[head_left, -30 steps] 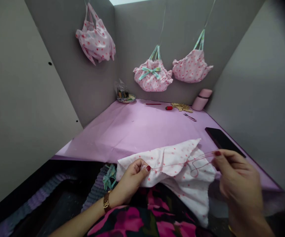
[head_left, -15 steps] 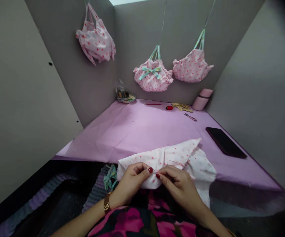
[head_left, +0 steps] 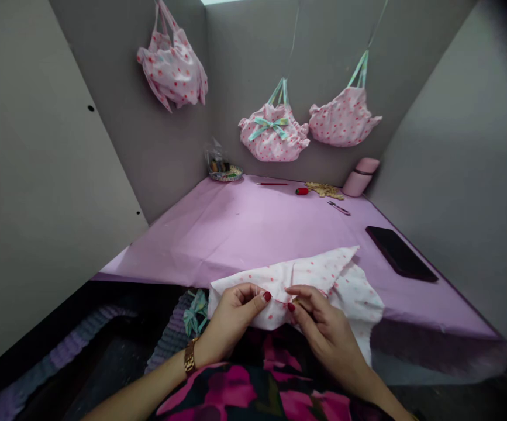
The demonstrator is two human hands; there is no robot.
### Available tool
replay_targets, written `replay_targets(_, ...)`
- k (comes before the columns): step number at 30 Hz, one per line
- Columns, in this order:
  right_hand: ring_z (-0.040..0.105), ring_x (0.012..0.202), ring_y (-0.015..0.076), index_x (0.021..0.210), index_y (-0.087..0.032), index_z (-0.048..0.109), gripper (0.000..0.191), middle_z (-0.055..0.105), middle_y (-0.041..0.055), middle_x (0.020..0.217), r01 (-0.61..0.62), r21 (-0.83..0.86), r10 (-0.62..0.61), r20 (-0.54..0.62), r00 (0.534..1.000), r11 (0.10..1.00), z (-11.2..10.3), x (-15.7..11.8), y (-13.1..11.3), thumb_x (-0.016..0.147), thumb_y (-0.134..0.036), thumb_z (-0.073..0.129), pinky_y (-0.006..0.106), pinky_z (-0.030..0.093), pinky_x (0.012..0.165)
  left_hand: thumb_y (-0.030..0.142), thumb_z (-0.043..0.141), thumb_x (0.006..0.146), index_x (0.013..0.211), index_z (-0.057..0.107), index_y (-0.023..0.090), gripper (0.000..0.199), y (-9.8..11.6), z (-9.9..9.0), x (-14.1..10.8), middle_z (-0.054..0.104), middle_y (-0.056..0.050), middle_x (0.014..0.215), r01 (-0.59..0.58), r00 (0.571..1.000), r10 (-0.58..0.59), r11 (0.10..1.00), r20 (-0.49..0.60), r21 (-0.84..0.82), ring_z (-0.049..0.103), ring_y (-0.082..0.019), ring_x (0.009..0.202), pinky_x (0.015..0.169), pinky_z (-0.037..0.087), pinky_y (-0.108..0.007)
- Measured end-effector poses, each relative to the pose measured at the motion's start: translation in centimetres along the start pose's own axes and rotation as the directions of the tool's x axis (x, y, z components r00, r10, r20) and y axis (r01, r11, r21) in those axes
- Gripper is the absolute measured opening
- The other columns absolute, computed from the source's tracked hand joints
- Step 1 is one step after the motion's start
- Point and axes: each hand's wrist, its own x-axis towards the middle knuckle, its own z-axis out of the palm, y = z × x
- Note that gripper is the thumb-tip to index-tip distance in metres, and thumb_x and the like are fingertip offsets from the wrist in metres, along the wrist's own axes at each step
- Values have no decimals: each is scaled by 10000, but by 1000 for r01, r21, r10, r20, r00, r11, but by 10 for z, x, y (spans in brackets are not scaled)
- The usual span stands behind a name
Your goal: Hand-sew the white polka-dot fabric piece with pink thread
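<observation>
A white cloth with red dots [head_left: 279, 276] lies over the table's front edge and hangs toward my lap. My left hand [head_left: 238, 307] is closed in a pinch, thumb and forefinger on the cloth; a fine whitish strand shows by its fingertips. A short line of red thread [head_left: 278, 301] runs from there to my right hand [head_left: 318, 316]. That hand's thumb rests at the thread's end, and its forefinger is lifted a little. I cannot make out a needle. More red thread loops on the cloth behind my right fingers.
Red-dotted pink cloth bags [head_left: 274, 140] hang from the grey walls. On the lilac table [head_left: 235, 234] are a black phone-like slab [head_left: 400, 252], thread snips [head_left: 338, 208], a red spool [head_left: 301, 192], a red pencil [head_left: 272, 184], a pink flask [head_left: 361, 177] and a small basket [head_left: 226, 173].
My hands have drawn slightly apart, the right one moving right. Red thread now shows stretched between them, and my right forefinger has lifted from the thumb.
</observation>
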Motion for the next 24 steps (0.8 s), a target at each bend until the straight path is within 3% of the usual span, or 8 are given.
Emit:
replay_targets(6,549,646,129,872,-176,558,200,591,24,734,108,-124,-107,14,994,986,-3,1,-8,906,-203,363,238,424,598,368,644,716,695,555,135,251,3,2,-1,488,31,624,-25,1000,25,1000,16,17,385,-78,560,542,290,-210)
replay_targets(12,624,782,147,995,-192,633,243,671,56,895,81,-100,-78,30,996,992,-2,0,-11,889,-192,414,244,479,677,394,616,738,695,543,144,265,1,0,-1,492,27,628,-4,999,3,1000,45,14,395,-84,560,555,301,-221)
replay_targets(24,657,804,174,1016,-206,670,269,699,66,915,74,-128,-71,22,997,989,1,2,-6,865,-203,447,291,524,707,381,617,746,699,572,125,264,-4,-1,-1,514,18,625,15,998,-14,1000,57,-6,408,-83,558,559,303,-222)
